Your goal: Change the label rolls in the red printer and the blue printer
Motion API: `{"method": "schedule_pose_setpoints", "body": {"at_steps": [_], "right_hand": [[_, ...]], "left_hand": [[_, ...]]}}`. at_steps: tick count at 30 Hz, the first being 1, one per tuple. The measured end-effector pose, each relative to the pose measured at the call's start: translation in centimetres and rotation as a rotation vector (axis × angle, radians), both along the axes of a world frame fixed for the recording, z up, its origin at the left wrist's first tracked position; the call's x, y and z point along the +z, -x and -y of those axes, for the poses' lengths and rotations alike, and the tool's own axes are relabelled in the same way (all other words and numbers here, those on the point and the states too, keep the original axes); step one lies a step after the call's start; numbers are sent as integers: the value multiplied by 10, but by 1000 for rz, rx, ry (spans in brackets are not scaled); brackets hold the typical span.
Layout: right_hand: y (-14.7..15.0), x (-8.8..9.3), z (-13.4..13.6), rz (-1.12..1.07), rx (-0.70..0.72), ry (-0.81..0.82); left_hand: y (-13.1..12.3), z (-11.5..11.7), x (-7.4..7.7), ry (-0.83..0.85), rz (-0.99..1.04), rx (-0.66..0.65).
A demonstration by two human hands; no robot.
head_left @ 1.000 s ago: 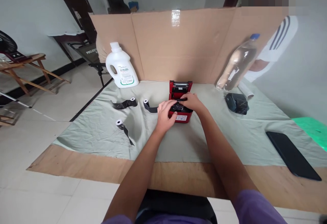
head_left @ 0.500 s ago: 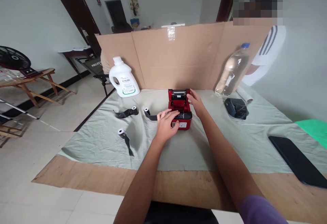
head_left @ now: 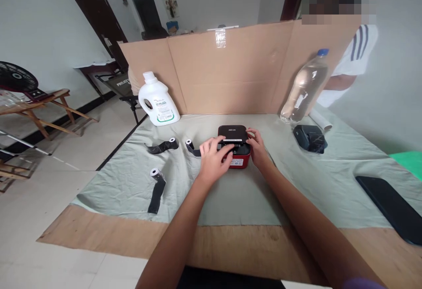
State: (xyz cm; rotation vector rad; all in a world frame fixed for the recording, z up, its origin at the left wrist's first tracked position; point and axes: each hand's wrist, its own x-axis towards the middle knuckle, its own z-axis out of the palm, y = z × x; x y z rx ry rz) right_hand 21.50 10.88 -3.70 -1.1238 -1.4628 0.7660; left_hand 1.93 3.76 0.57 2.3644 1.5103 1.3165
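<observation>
A wrinkled pale green cloth (head_left: pixel 231 201) covers the table; a tall brown cardboard screen (head_left: pixel 244 73) stands behind the small red printer with a black lid (head_left: pixel 232 131); a clear plastic bottle (head_left: pixel 305 87) leans behind and right of the printer, a white detergent jug (head_left: pixel 157 100) behind and left; the left hand (head_left: pixel 212 159) lies with fingers spread on the closed lid; the right hand (head_left: pixel 257 148) curls round the printer's right side; three small paper rolls (head_left: pixel 171 141) lie to the printer's left.
</observation>
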Motion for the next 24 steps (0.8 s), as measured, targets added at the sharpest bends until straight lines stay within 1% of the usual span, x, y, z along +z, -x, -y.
{"method": "schedule_pose_setpoints", "body": {"at_steps": [2, 3, 4, 6, 7, 8, 9, 12, 14, 16, 20, 24], "right_hand": [[4, -5, -2, -206, 19, 62], [6, -6, -4, -324, 19, 84], [8, -7, -5, -407, 30, 101], [10, -9, -7, -526, 57, 122], [10, -9, -7, -562, 70, 127], [9, -9, -8, -579, 81, 130], [8, -9, -8, -580, 88, 129], [7, -7, -8, -554, 100, 118], [7, -8, -6, -551, 104, 105], [9, -10, -4, -556, 110, 82], [13, -14, -1, -579, 111, 70], [14, -11, 3, -562, 121, 66]], "left_hand": [[2, -15, -2, 163, 269, 25], [3, -24, -5, 293, 446, 32], [3, -33, -9, 444, 632, 20], [4, -47, -18, 729, 954, -61], [3, -51, -23, 816, 1069, -111], [2, -53, -28, 853, 1151, -162], [2, -53, -32, 853, 1206, -210], [0, -48, -37, 817, 1290, -315], [1, -47, -36, 826, 1308, -339], [1, -48, -32, 838, 1287, -298], [1, -56, -25, 886, 1213, -166], [-1, -59, -24, 847, 1218, -116]]}}
